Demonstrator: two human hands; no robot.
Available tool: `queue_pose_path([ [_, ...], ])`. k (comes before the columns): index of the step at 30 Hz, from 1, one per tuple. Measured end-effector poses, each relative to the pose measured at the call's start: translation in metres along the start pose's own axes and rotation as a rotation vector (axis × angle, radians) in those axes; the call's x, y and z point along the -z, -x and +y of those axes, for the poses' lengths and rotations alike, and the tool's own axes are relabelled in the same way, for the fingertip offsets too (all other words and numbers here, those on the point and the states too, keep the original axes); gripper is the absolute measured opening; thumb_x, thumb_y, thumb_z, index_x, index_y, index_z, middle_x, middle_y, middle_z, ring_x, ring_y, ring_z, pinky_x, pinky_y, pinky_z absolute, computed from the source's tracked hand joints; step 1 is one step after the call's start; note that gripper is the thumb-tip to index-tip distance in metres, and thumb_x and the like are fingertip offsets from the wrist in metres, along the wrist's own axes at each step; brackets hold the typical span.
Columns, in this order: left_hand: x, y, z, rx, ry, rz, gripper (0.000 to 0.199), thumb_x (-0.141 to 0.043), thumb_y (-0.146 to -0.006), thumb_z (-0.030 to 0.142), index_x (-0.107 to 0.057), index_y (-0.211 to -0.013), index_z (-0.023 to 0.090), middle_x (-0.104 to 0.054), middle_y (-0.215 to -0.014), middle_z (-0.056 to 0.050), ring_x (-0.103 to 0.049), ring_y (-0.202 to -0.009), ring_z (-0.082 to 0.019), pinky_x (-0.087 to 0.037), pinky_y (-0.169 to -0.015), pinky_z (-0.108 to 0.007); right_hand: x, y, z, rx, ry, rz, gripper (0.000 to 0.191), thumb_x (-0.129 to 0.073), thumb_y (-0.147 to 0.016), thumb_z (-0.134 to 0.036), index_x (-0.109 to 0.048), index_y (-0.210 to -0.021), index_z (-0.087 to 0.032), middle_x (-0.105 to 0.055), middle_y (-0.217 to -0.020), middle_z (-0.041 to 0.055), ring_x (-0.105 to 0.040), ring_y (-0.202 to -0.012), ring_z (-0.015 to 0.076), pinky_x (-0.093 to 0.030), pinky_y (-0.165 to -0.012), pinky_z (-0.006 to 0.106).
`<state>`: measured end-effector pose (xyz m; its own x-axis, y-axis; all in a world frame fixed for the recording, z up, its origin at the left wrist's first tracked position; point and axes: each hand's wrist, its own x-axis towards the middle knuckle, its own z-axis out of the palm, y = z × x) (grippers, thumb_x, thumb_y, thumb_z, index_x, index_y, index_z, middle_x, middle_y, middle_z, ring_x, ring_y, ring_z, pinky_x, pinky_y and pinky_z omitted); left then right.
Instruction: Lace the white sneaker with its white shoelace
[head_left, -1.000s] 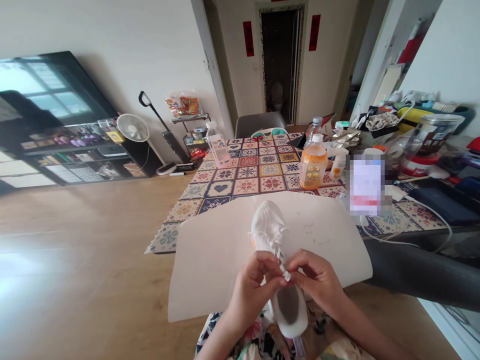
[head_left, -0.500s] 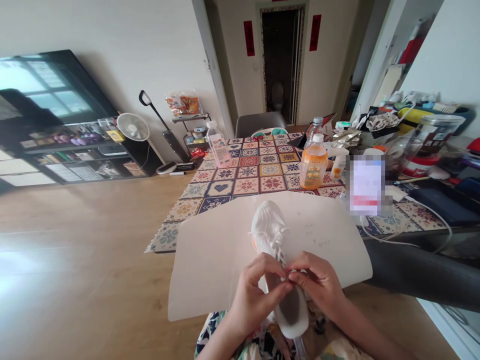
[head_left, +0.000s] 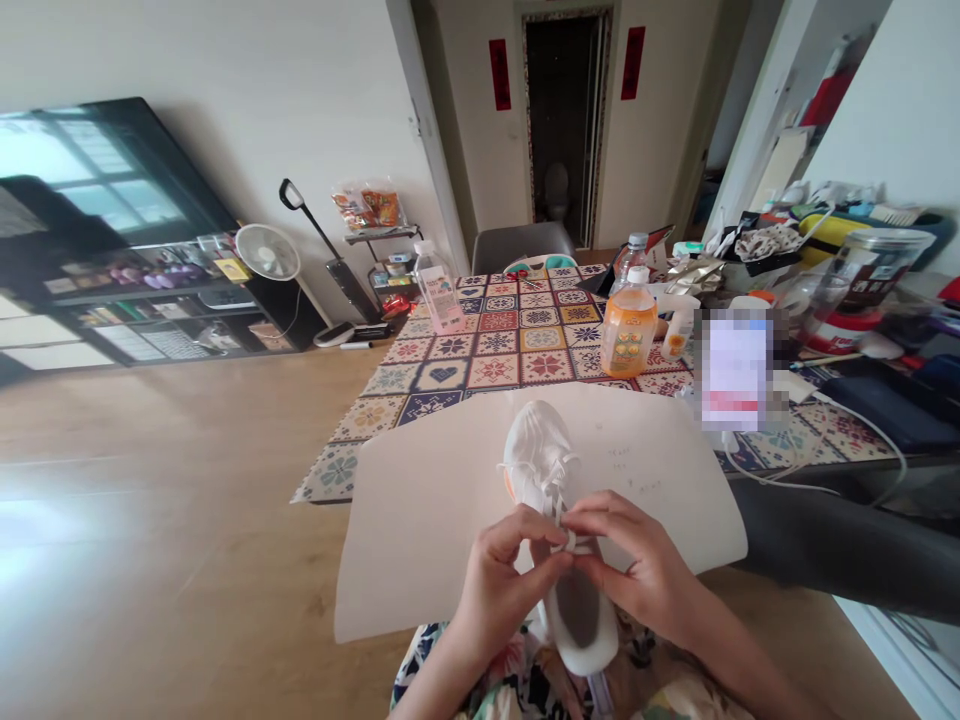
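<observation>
Both pinched shut: L hand [head_left: 510,580], R hand [head_left: 637,565] on white lace [head_left: 564,512], white sneaker [head_left: 537,450] just below, over pale board [head_left: 427,530].

The one view comes from a camera worn on the person's head. It sits above the person's lap [head_left: 559,690] and faces forward and down, a little toward the table on the right side. The left hand [head_left: 506,585] and the right hand [head_left: 645,565] are very near the lens, low in the picture. The patterned tablecloth [head_left: 491,368] lies farther ahead, and the doorway [head_left: 562,120] is far away, at the top edge. The lens is wide — the walls lean outward.
</observation>
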<state>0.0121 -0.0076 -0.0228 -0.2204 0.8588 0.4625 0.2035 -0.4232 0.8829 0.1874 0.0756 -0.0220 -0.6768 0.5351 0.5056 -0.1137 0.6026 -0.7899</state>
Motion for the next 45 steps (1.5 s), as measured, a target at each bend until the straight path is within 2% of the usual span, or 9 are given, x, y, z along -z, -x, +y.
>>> queue_pose_path([
  [5, 0.003, -0.006, 0.002, -0.159, -0.067, -0.003, 0.003, -0.081, -0.084, 0.024, -0.082, -0.087, 0.022, -0.077, -0.070, -0.005, -0.067, -0.065, -0.017, -0.054, -0.065, -0.025, 0.002, -0.002, -0.001, 0.025, 0.043, -0.011, 0.007, -0.063, -0.099, -0.024, -0.068, -0.101, -0.027, -0.063, -0.103, 0.0040, -0.062, -0.099, 0.0201, -0.051, -0.088, 0.030],
  [11, 0.004, -0.007, 0.008, -0.101, -0.120, -0.014, 0.019, -0.078, -0.087, 0.037, -0.083, -0.081, 0.019, -0.076, -0.067, -0.007, -0.066, -0.062, -0.017, -0.053, -0.061, -0.026, -0.001, -0.003, 0.001, -0.035, -0.070, -0.097, 0.004, -0.061, -0.097, -0.023, -0.064, -0.097, -0.024, -0.060, -0.102, 0.0043, -0.062, -0.095, 0.0197, -0.053, -0.082, 0.030],
  [16, 0.004, -0.005, 0.009, -0.014, -0.094, -0.032, 0.025, -0.077, -0.086, 0.043, -0.083, -0.080, 0.019, -0.076, -0.067, -0.008, -0.065, -0.063, -0.018, -0.053, -0.062, -0.028, -0.004, -0.002, 0.005, 0.261, 0.280, 0.106, 0.011, -0.058, -0.097, -0.016, -0.060, -0.105, -0.023, -0.068, -0.099, 0.0057, -0.064, -0.093, 0.0213, -0.052, -0.083, 0.036],
  [19, 0.005, -0.006, 0.007, 0.013, -0.072, -0.016, 0.029, -0.079, -0.083, 0.048, -0.083, -0.076, 0.020, -0.074, -0.064, -0.007, -0.065, -0.062, -0.018, -0.052, -0.062, -0.028, -0.003, -0.002, 0.003, 0.516, 0.559, 0.119, 0.022, -0.053, -0.098, -0.009, -0.063, -0.114, -0.020, -0.074, -0.102, 0.0082, -0.067, -0.097, 0.0223, -0.048, -0.092, 0.041],
  [22, 0.006, -0.009, 0.004, 0.041, -0.053, -0.009, 0.036, -0.081, -0.076, 0.056, -0.082, -0.069, 0.020, -0.072, -0.064, -0.006, -0.064, -0.061, -0.017, -0.051, -0.061, -0.027, -0.001, -0.002, 0.000, 0.617, 0.591, 0.130, 0.019, -0.053, -0.099, -0.008, -0.066, -0.107, -0.019, -0.076, -0.098, 0.0069, -0.068, -0.096, 0.0210, -0.048, -0.092, 0.040],
  [28, 0.014, -0.018, -0.012, 0.093, -0.092, 0.079, 0.046, -0.076, -0.076, 0.064, -0.076, -0.061, 0.020, -0.063, -0.064, -0.002, -0.059, -0.061, -0.017, -0.049, -0.059, -0.028, 0.009, -0.006, -0.003, 0.466, 0.244, 0.027, 0.012, -0.062, -0.098, -0.023, -0.067, -0.087, -0.024, -0.067, -0.088, 0.0040, -0.059, -0.097, 0.0219, -0.053, -0.085, 0.036],
  [33, 0.018, -0.023, -0.022, 0.090, -0.198, 0.138, 0.020, -0.080, -0.077, 0.034, -0.075, -0.062, 0.022, -0.063, -0.070, -0.001, -0.059, -0.069, -0.019, -0.048, -0.069, -0.030, 0.012, -0.009, -0.002, 0.409, 0.072, -0.121, 0.016, -0.065, -0.097, -0.026, -0.064, -0.082, -0.024, -0.064, -0.076, 0.0004, -0.057, -0.091, 0.0203, -0.050, -0.086, 0.036],
  [37, 0.017, -0.025, -0.024, 0.080, -0.272, 0.179, 0.013, -0.074, -0.075, 0.020, -0.074, -0.062, 0.024, -0.064, -0.074, -0.001, -0.059, -0.076, -0.021, -0.047, -0.076, -0.033, 0.012, -0.009, 0.002, 0.410, 0.041, -0.138, 0.017, -0.065, -0.098, -0.028, -0.065, -0.082, -0.025, -0.066, -0.073, -0.0007, -0.055, -0.086, 0.0191, -0.049, -0.081, 0.034],
  [45, 0.018, -0.025, -0.024, 0.054, -0.331, 0.161, 0.014, -0.072, -0.076, 0.017, -0.073, -0.064, 0.024, -0.065, -0.076, -0.002, -0.060, -0.081, -0.024, -0.046, -0.081, -0.037, 0.017, -0.011, -0.004, 0.341, 0.096, -0.203, 0.015, -0.063, -0.099, -0.030, -0.066, -0.085, -0.028, -0.067, -0.077, -0.0015, -0.058, -0.086, 0.0206, -0.051, -0.081, 0.036],
])
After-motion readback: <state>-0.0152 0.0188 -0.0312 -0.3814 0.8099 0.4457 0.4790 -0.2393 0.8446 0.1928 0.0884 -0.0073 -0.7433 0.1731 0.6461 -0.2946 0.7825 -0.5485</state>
